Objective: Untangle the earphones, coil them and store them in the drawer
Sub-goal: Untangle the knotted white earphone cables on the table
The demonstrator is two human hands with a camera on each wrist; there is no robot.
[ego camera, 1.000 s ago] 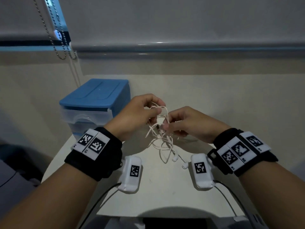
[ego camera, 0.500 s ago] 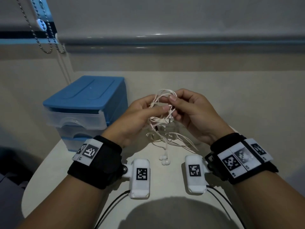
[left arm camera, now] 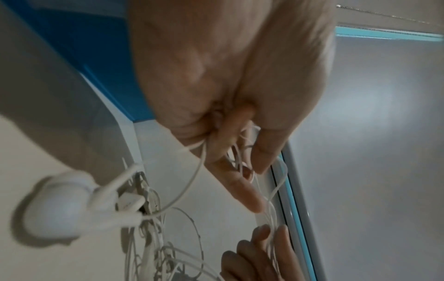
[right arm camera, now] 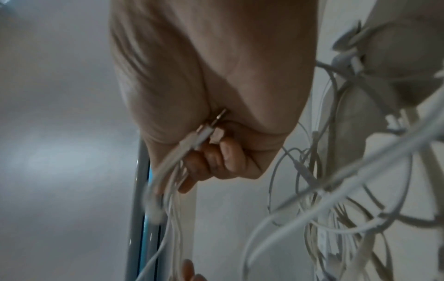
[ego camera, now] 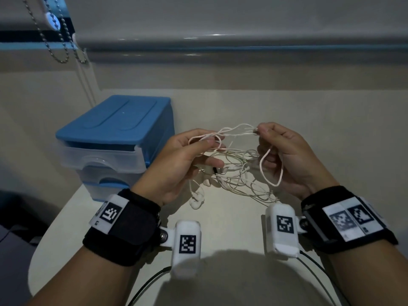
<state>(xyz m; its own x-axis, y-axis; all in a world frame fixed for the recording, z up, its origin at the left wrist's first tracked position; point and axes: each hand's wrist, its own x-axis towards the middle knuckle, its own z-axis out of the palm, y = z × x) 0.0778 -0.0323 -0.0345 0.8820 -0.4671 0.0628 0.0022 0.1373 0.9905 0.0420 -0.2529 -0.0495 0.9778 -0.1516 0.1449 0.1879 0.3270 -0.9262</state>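
Observation:
A tangle of white earphones (ego camera: 237, 171) hangs between my two hands above the pale table (ego camera: 231, 219). My left hand (ego camera: 205, 149) pinches a loop of the cord between thumb and fingers. My right hand (ego camera: 263, 138) pinches several strands at its fingertips, and a loop droops over its palm. The right wrist view shows the metal jack plug (right arm camera: 211, 125) tucked in that hand's curled fingers (right arm camera: 223, 161). Two earbuds (ego camera: 196, 199) dangle below the left hand; one earbud (left arm camera: 57, 207) fills the left wrist view. The blue drawer unit (ego camera: 110, 146) stands at the left, its drawers closed.
A wall with a grey sill (ego camera: 220, 51) runs behind the table. A bead chain (ego camera: 57, 40) hangs at the upper left. The table's rounded edge (ego camera: 37, 250) curves near my left forearm. Black cables (ego camera: 150, 283) trail from the wrist cameras.
My hands have drawn apart, stretching the tangle sideways between them. The right hand moved right with its pinched strands; the earbuds now hang under the left hand.

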